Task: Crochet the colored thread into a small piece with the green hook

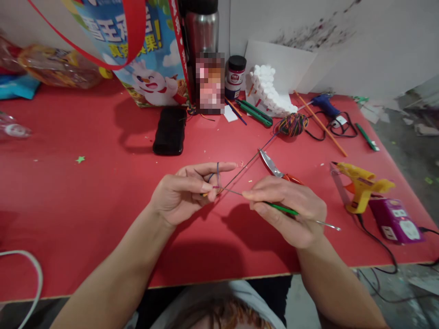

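A crochet hook [281, 209] with a green grip lies in my right hand [291, 208], its thin metal end reaching left to my other hand. My left hand [192, 189] pinches a small piece of multicoloured yarn work [215, 187] between thumb and fingers, with the index finger stretched out to the right. Dark yarn [240, 172] loops over that index finger and runs taut up to a multicoloured yarn ball [292, 124]. The hook's tip meets the small piece near my left thumb; the exact stitch is too small to make out.
Scissors [272, 164] with orange handles lie just beyond my right hand. A yellow glue gun [363, 183] and a purple power block [394, 221] stand to the right. Behind are a black case [169, 131], a green cutter [254, 113], a jar [236, 77] and a blue bag [154, 68].
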{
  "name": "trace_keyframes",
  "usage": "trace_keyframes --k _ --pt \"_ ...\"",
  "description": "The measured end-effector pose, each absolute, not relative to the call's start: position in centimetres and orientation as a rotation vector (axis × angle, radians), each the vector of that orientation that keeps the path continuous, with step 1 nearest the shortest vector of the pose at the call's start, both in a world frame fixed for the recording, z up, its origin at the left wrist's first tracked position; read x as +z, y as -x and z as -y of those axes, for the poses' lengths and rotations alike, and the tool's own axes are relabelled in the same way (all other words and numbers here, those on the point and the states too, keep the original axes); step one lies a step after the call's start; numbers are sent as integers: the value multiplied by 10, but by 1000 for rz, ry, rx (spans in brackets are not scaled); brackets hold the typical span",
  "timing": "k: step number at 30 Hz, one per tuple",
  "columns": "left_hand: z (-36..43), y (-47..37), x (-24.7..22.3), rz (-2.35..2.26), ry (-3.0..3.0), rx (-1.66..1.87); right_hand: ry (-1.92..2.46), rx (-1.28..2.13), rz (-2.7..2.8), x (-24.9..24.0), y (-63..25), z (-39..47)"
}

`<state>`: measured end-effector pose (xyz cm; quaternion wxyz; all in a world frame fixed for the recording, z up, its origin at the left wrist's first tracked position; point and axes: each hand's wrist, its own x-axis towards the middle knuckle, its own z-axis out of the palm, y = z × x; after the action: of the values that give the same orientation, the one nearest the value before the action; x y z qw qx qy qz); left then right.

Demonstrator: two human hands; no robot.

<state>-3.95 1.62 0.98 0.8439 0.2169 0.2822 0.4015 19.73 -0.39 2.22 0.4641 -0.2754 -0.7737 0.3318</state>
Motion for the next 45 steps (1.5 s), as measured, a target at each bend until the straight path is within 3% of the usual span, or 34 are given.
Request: trace_keyframes --k 5,18,26,39,45 --pt "-17 39 8 -597 -451 819 638 887 1854 20 -199 1" --pt "-7 25 7 -688 -661 991 574 1480 1263 -5 -187 4" --pt "3 11 7 -958 -969 1238 630 1428 1088 -18 -168 -1" --pt "6 4 10 -1012 -1117 1088 840 1515 951 -20 -163 -1" --pt "8 2 4 -1051 -1169 1029 889 1403 1203 -19 -172 2"
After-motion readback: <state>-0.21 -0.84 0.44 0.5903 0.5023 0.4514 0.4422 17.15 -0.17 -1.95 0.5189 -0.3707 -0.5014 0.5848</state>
